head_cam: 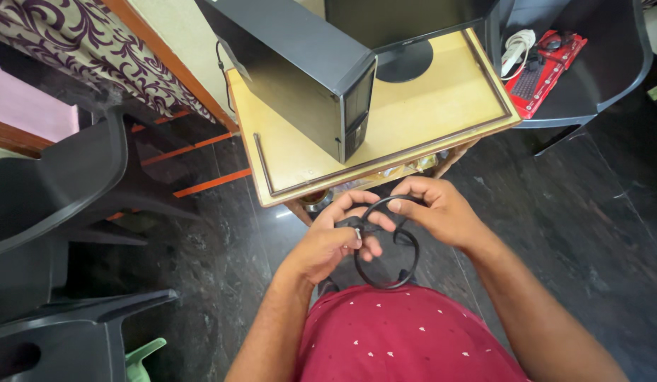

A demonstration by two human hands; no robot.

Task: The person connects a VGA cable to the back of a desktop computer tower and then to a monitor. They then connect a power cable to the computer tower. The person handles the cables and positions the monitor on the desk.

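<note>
Just below the desk (385,134), our left hand (328,244) and right hand (441,212) both pinch the looped black cable (392,240) tight.

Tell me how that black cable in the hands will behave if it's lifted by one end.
The black cable is probably floppy: it curls in loose loops between the left hand and the right hand, so it would likely sag and uncoil. It looks thin, so probably light. The end at the left hand seems to carry a small plug, which may swing.
</note>
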